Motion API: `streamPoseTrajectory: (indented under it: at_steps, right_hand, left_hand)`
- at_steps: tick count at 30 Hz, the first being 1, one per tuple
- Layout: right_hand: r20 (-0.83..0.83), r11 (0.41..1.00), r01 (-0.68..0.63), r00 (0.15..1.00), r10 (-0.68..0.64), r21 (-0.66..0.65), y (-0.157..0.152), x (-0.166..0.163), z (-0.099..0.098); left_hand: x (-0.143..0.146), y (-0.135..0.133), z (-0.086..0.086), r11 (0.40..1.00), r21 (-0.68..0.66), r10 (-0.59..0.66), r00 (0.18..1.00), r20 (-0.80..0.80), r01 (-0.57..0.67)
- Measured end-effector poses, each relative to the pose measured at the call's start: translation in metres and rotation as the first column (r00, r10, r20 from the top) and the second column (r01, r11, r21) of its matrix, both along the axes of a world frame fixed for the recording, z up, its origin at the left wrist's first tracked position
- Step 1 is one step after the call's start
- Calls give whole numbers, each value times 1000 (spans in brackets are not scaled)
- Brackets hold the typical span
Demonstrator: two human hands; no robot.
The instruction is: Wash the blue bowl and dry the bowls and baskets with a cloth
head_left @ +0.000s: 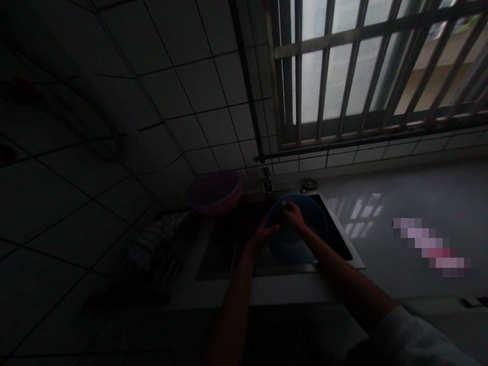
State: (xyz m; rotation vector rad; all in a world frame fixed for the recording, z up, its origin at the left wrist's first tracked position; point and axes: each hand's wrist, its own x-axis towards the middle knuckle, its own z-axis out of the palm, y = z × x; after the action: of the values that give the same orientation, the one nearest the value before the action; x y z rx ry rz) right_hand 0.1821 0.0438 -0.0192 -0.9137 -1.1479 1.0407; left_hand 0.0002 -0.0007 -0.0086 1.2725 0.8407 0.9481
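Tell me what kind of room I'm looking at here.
Most likely a dim home kitchen: a steel sink set in a counter, a tap against tiled walls, and both hands at a blue basin in the sink.

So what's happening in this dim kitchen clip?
A person stands at a sink under a barred window. Their left hand grips the rim of a blue basin sitting in the sink, while the right hand reaches inside it, pinching something small that is too dark to identify. A pink basin sits at the sink's back left corner.
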Motion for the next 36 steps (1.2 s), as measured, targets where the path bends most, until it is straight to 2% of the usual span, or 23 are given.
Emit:
streamPoseTrajectory:
  at_steps: [1,3,6,8,10,13,15,16,18,20,22,24,26,30,33,36]
  right_hand:
    - [-1,1000,-10,1000,10,8,0,2,0]
    - [32,987,-159,987,158,9,-4,-3,-4]
    - [159,893,-444,879,449,-72,-13,-19,-18]
    - [238,863,-492,830,504,-115,-15,-25,-25]
    - [308,911,-405,859,409,-79,-12,-22,-26]
    - [404,998,-64,913,56,6,-4,-6,-18]
    - [440,988,150,886,-149,32,1,4,-12]
    - [444,978,203,873,-200,42,2,6,-10]
    - [440,985,161,881,-171,60,2,4,-11]
    - [448,998,-15,894,-13,59,0,-3,-16]
    - [470,980,-197,867,164,20,-2,-11,-24]
    - [486,956,-291,830,275,-44,-3,-17,-33]
    - [475,950,-300,826,304,-85,-4,-20,-40]
    - [362,970,-238,901,238,-48,-6,-25,-41]
    - [214,983,-181,960,179,-11,-4,-22,-29]
    - [37,999,-31,999,30,15,0,-7,-11]
  left_hand:
    - [0,0,1,1000,18,2,1000,-9,-1]
    - [-3,-1,2,997,65,38,998,-49,-34]
    - [-9,1,2,992,103,80,992,-96,-70]
    - [-11,3,1,992,109,74,992,-102,-63]
    - [-10,4,1,991,123,60,993,-103,-48]
    - [-7,4,0,988,152,45,993,-105,-28]
    - [-5,3,1,987,158,19,995,-99,-3]
    - [-5,3,1,988,156,13,996,-93,2]
    - [-5,2,1,989,148,24,996,-82,-12]
    - [-7,3,0,987,151,62,995,-78,-50]
    - [-8,5,-1,985,153,86,994,-74,-74]
    - [-9,7,-2,987,139,86,994,-68,-76]
    - [-8,8,-3,988,132,87,993,-84,-76]
    - [-7,8,-4,988,128,102,987,-122,-86]
    - [-7,8,-4,992,95,86,994,-72,-79]
    - [-6,6,-1,996,67,58,997,-50,-55]
